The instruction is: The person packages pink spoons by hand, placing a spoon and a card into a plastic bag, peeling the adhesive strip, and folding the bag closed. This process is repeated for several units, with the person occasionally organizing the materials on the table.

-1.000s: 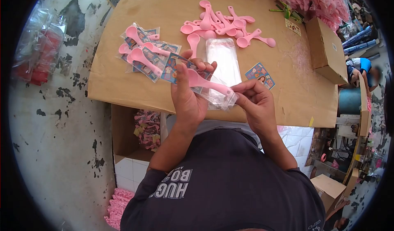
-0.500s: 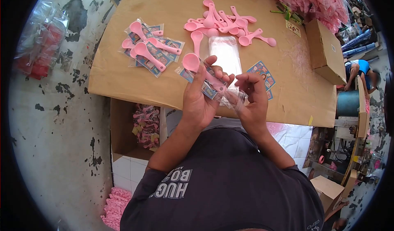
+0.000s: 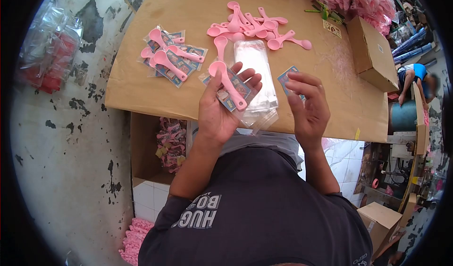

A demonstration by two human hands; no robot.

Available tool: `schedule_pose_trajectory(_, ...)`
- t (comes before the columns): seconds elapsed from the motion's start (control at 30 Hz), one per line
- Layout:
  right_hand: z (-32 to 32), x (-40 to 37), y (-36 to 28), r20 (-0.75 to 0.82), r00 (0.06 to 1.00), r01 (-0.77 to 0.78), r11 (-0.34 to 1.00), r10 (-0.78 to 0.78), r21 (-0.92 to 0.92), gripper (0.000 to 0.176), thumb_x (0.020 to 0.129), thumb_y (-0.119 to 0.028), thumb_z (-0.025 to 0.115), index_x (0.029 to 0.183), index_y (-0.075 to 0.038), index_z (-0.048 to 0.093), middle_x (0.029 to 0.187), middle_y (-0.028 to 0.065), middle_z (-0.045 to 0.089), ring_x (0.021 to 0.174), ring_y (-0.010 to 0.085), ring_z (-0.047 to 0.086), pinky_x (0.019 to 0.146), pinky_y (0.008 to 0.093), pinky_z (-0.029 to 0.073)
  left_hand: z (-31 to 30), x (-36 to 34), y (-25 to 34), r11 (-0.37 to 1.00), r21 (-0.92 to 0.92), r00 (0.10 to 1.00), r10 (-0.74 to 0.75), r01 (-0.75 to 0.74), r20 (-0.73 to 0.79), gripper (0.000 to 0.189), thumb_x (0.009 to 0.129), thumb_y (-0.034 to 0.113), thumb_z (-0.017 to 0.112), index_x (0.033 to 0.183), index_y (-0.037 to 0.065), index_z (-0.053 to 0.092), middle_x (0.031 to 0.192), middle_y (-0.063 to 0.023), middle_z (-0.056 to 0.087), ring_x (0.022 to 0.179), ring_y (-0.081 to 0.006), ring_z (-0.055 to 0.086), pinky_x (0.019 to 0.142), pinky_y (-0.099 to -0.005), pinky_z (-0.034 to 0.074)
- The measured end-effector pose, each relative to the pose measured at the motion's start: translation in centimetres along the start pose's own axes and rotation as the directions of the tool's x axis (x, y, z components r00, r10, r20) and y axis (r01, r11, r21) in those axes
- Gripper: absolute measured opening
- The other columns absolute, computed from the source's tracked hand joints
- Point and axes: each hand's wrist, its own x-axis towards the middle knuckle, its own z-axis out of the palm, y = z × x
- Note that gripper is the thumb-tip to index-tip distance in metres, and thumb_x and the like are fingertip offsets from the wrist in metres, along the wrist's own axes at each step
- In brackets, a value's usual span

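Note:
My left hand (image 3: 218,108) holds a pink measuring spoon (image 3: 230,87) in a clear bag with a blue printed card, thumb pressed on it and the other fingers stretched out. The bag's loose end (image 3: 265,119) hangs past my palm. To the right, my right hand (image 3: 309,105) is raised with its fingers curved apart from the thumb, nothing seen in it. It partly covers a blue printed card (image 3: 284,77) on the table. Between the hands lies a stack of clear bags (image 3: 255,60). Another pink spoon (image 3: 220,48) lies just beyond my left hand.
Several bagged spoons (image 3: 170,63) are piled at left on the brown-covered table (image 3: 141,93). Loose pink spoons (image 3: 257,25) lie at the back, near a cardboard box (image 3: 370,53). Below the table is an open carton (image 3: 144,148) of bagged items. Another person (image 3: 415,77) bends over at far right.
My right hand has let go of the bag's end and moved right, away from my left hand. The bagged spoon stays in my left hand, now more fully in view.

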Motion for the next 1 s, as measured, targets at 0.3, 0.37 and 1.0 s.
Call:
schedule_pose_trajectory(0.3,0.3,0.8,-0.5,0.359,0.905,0.331,0.91,-0.23,-0.25,0.047,0.075,0.0,0.078,0.117,-0.021,0.078,0.152,0.0113,0.054,0.138,0.0372,0.05,0.113,0.0468,0.043,1.6,-0.8,-1.7,0.944,0.236,0.969,-0.246,0.23,0.039,0.059,0.113,0.039,0.042,0.154,-0.002,0.036,0.153,-0.0227,0.048,0.143,-0.0302,0.05,0.119,-0.0459,0.042)
schedule_pose_trajectory(0.37,0.2,1.2,-0.7,0.358,0.903,0.327,0.922,-0.239,-0.209,0.042,0.074,-0.001,0.079,0.111,-0.02,0.079,0.152,0.0108,0.055,0.141,0.036,0.048,0.111,0.0462,0.045,1.4,-1.0,-2.0,0.929,0.217,0.941,-0.325,0.299,0.092,0.06,0.112,0.039,0.042,0.157,-0.002,0.034,0.153,-0.0214,0.049,0.143,-0.0295,0.049,0.119,-0.0453,0.042)
schedule_pose_trajectory(1.0,0.5,2.4,1.1,-0.042,0.981,-0.193,0.979,0.191,-0.068,0.042,0.089,-0.006,0.08,0.128,-0.005,0.066,0.1,0.0084,0.07,0.084,0.0153,0.064,0.073,0.0289,0.052,2.7,0.7,-1.2,0.499,0.863,0.996,0.071,-0.078,0.05,0.044,0.107,0.014,0.062,0.148,0.0,0.052,0.111,-0.0137,0.077,0.086,-0.0065,0.069,0.072,-0.021,0.054)
